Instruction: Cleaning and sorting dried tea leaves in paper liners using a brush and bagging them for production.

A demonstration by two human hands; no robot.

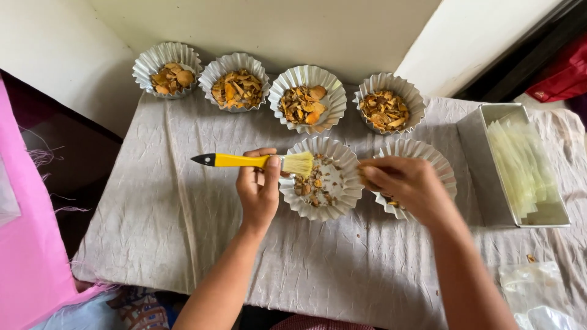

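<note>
Yellow brush (pixel 257 161) gripped by left hand (pixel 258 189); right hand (pixel 405 184) pinches crumbs.

- One head-worn camera looks steeply down from close above the cloth-covered table (pixel 183 214).
- It faces forward toward the pale wall (pixel 275 24) behind.
- No second view shares the scene.

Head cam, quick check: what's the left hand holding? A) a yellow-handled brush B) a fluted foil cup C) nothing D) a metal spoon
A: the left hand grips a yellow-handled brush, bristles over the fluted cup that holds brown pieces.
</note>
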